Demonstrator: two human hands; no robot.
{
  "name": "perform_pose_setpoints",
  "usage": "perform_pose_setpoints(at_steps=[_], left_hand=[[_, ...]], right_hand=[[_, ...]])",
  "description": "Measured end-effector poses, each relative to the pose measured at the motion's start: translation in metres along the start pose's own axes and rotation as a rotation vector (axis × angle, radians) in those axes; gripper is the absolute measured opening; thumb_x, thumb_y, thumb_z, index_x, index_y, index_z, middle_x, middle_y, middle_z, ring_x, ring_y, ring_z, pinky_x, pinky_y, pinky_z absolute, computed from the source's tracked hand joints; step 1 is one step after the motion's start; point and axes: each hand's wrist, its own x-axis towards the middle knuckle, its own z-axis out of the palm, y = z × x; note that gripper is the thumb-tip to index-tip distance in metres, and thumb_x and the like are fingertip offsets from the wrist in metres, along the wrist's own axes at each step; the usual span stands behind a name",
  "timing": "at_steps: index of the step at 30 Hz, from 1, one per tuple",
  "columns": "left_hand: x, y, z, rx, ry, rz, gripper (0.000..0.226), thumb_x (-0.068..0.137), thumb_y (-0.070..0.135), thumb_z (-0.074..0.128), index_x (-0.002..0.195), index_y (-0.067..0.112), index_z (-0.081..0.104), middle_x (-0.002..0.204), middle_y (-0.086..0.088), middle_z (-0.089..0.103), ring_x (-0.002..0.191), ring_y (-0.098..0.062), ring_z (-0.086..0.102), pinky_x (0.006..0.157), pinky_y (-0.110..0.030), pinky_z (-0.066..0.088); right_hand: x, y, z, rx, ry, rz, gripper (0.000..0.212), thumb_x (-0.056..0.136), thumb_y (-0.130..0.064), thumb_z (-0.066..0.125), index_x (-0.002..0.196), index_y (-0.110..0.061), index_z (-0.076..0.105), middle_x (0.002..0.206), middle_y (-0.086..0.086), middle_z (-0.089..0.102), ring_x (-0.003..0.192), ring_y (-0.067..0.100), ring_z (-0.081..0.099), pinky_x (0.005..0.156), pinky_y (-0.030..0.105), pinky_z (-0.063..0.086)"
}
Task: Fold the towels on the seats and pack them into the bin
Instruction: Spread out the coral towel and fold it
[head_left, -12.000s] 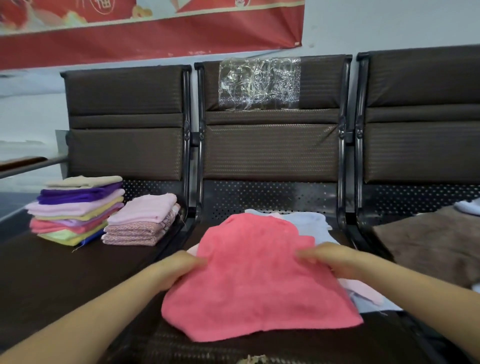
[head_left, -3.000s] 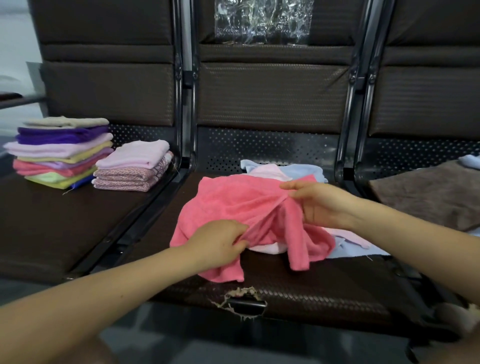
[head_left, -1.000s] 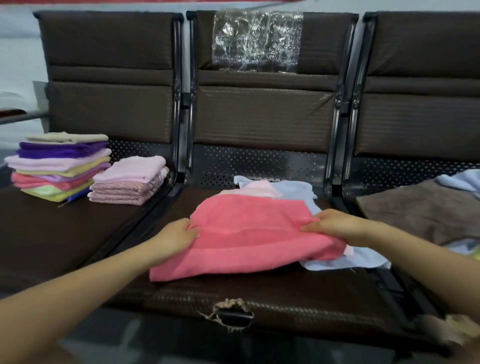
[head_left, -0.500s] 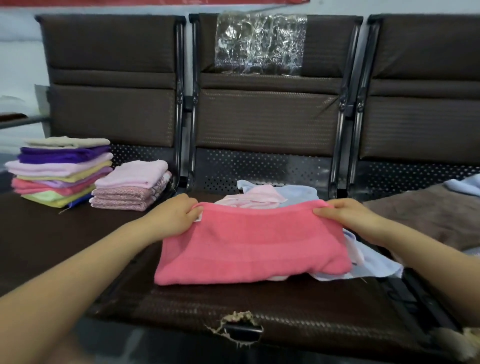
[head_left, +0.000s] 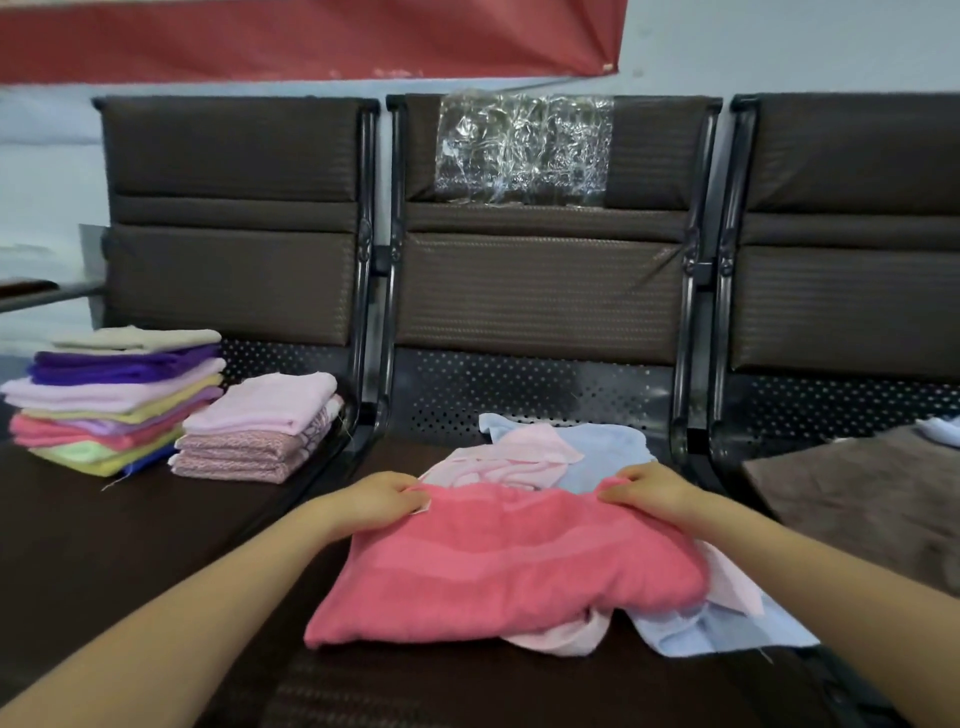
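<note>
Pink towel (head_left: 509, 566) gripped by both hands, L (head_left: 382, 499) & R (head_left: 649, 491), covers pale towels (head_left: 597, 447).

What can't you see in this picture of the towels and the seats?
- The bin: nowhere in the head view.
- The brown towel: cut off by the right edge.
- The pale pink and blue towels: partly covered by the pink towel.
- Fingertips of left hand and right hand: tucked into the pink towel.

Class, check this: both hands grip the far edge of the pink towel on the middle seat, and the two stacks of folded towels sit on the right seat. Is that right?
Not quite. The head view shows the two stacks on the left seat, not the right. The rest holds: left hand and right hand grip the pink towel.
</note>
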Motion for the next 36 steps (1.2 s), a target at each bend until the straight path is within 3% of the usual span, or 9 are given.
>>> perform_pose_setpoints(at_steps=[2, 4, 8, 12, 14, 18, 24, 28, 36], left_hand=[[-0.002, 0.0, -0.004, -0.065, -0.048, 0.02, 0.018, 0.097, 0.026, 0.053, 0.092, 0.016, 0.067, 0.087, 0.007, 0.063, 0.078, -0.004, 0.056, 0.065, -0.011, 0.043], [-0.004, -0.002, -0.008, -0.098, -0.064, 0.049, 0.019, 0.096, 0.026, 0.055, 0.09, 0.013, 0.067, 0.084, 0.008, 0.062, 0.073, -0.001, 0.054, 0.065, -0.011, 0.043], [-0.012, -0.009, -0.016, -0.071, -0.139, 0.018, 0.022, 0.097, 0.028, 0.054, 0.094, 0.012, 0.067, 0.073, 0.012, 0.058, 0.058, 0.007, 0.054, 0.054, -0.009, 0.042], [-0.018, -0.01, -0.018, -0.031, -0.222, -0.052, 0.025, 0.098, 0.032, 0.051, 0.093, 0.015, 0.068, 0.072, 0.01, 0.06, 0.06, -0.004, 0.059, 0.052, -0.018, 0.047], [-0.02, -0.004, -0.02, -0.016, -0.14, -0.034, 0.024, 0.096, 0.03, 0.054, 0.077, 0.019, 0.064, 0.069, 0.01, 0.06, 0.061, -0.004, 0.057, 0.056, -0.017, 0.046], [-0.028, 0.01, -0.035, 0.187, 0.132, 0.084, 0.032, 0.092, 0.029, 0.06, 0.062, 0.02, 0.054, 0.065, 0.007, 0.053, 0.068, -0.01, 0.051, 0.062, -0.025, 0.037], [-0.07, 0.05, -0.085, 0.159, 0.89, 0.384, 0.014, 0.092, 0.018, 0.061, 0.084, 0.011, 0.071, 0.075, -0.002, 0.055, 0.079, -0.023, 0.054, 0.066, -0.028, 0.027], [-0.092, 0.07, -0.1, 0.165, 1.027, 0.409, 0.02, 0.095, 0.017, 0.056, 0.103, 0.008, 0.071, 0.084, -0.008, 0.057, 0.088, -0.027, 0.056, 0.071, -0.027, 0.03], [-0.137, 0.097, -0.121, 0.06, 1.128, 0.455, 0.02, 0.098, 0.007, 0.044, 0.098, 0.0, 0.062, 0.092, -0.015, 0.055, 0.092, -0.028, 0.052, 0.07, -0.023, 0.026]], right_hand=[[-0.005, 0.004, -0.006, 0.093, -0.059, 0.018, 0.03, 0.083, -0.018, 0.074, 0.059, -0.015, 0.056, 0.056, -0.014, 0.06, 0.058, 0.004, 0.05, 0.057, 0.017, 0.043], [-0.007, 0.009, -0.014, 0.145, -0.113, 0.036, 0.021, 0.079, -0.023, 0.077, 0.074, -0.004, 0.071, 0.073, -0.002, 0.073, 0.066, 0.007, 0.058, 0.071, 0.026, 0.053], [-0.004, 0.02, -0.021, 0.156, -0.105, 0.045, 0.1, 0.037, -0.063, 0.085, 0.097, 0.014, 0.065, 0.083, 0.015, 0.065, 0.074, 0.021, 0.055, 0.073, 0.035, 0.047], [-0.006, 0.009, -0.024, 0.255, -0.191, 0.078, 0.068, 0.061, -0.056, 0.083, 0.096, 0.002, 0.073, 0.096, 0.009, 0.072, 0.093, 0.024, 0.067, 0.089, 0.037, 0.05], [-0.012, 0.002, -0.027, 0.324, -0.203, 0.067, 0.039, 0.075, -0.042, 0.078, 0.095, -0.008, 0.076, 0.102, 0.01, 0.073, 0.1, 0.023, 0.066, 0.096, 0.037, 0.048], [-0.023, -0.015, -0.028, 0.471, 0.073, -0.078, 0.028, 0.08, -0.019, 0.076, 0.097, 0.004, 0.073, 0.098, 0.024, 0.071, 0.084, 0.026, 0.064, 0.085, 0.04, 0.051], [-0.054, -0.075, -0.071, 0.775, 0.41, -0.395, 0.011, 0.078, -0.021, 0.077, 0.074, -0.012, 0.075, 0.079, 0.006, 0.066, 0.075, 0.017, 0.056, 0.07, 0.03, 0.044], [-0.08, -0.099, -0.079, 0.836, 0.433, -0.496, 0.015, 0.085, -0.022, 0.07, 0.073, -0.021, 0.078, 0.084, 0.005, 0.066, 0.078, 0.015, 0.058, 0.07, 0.029, 0.048], [-0.148, -0.139, -0.105, 0.836, 0.49, -0.617, 0.015, 0.086, -0.024, 0.068, 0.074, -0.022, 0.077, 0.074, -0.004, 0.067, 0.073, 0.014, 0.056, 0.066, 0.03, 0.045]])
